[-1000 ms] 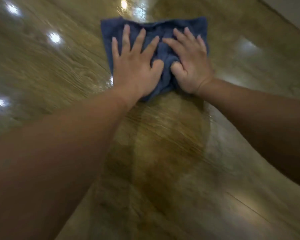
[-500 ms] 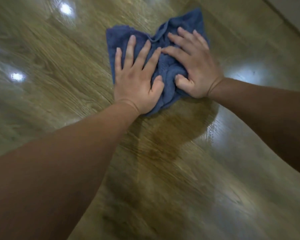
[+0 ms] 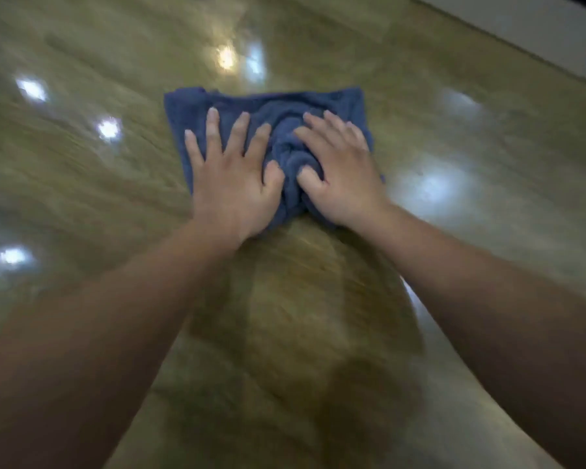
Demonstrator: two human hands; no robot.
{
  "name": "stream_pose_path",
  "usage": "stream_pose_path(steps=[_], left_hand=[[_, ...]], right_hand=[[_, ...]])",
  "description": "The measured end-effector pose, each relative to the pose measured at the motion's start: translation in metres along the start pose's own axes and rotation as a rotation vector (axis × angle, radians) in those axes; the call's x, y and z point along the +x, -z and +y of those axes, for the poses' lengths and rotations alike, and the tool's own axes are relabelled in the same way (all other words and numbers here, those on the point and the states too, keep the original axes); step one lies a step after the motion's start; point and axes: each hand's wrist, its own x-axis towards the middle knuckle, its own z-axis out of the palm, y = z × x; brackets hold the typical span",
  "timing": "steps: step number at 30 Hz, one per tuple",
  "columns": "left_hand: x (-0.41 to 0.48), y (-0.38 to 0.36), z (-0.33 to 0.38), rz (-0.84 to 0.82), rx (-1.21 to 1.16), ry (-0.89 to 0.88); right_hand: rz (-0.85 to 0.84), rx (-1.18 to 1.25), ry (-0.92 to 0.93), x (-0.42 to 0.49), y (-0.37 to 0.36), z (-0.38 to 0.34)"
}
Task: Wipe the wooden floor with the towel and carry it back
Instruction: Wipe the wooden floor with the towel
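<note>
Pressing down side by side, left hand (image 3: 232,187) and right hand (image 3: 344,177) lie flat on the towel (image 3: 318,104), fingers spread and straight, gripping nothing. Likely reason: two palms spread the weight so the cloth drags evenly over the wooden floor (image 3: 99,198). Towel: dark blue terry, roughly square, bunched into a ridge between the thumbs, far edge lying flat. Nearer than the towel, a darker patch (image 3: 301,316) on the boards; damp or shadow, cannot tell.

Dim, motion-blurred view; bright lamp glare spots on the glossy floor (image 3: 82,204), dark forearm shadows.
</note>
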Motion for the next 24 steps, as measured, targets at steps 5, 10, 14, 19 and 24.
stream_pose_path(steps=[5,10,14,19,24], left_hand=[[-0.227,-0.017,0.070,-0.065,-0.126,-0.248],[-0.191,-0.027,0.066,-0.087,-0.143,-0.224],[-0.067,-0.021,0.052,-0.007,-0.077,-0.147],[0.089,-0.007,0.027,0.004,-0.022,0.001],[0.175,0.002,0.019,0.021,-0.019,0.126]], right_hand=[[-0.004,-0.108,0.097,-0.280,-0.001,-0.016],[-0.134,0.026,0.194,-0.213,0.012,0.019],[-0.079,-0.050,0.202,-0.087,0.016,0.051],[-0.055,-0.112,0.131,0.077,0.024,0.074],[-0.056,-0.114,0.172,0.176,0.029,0.093]])
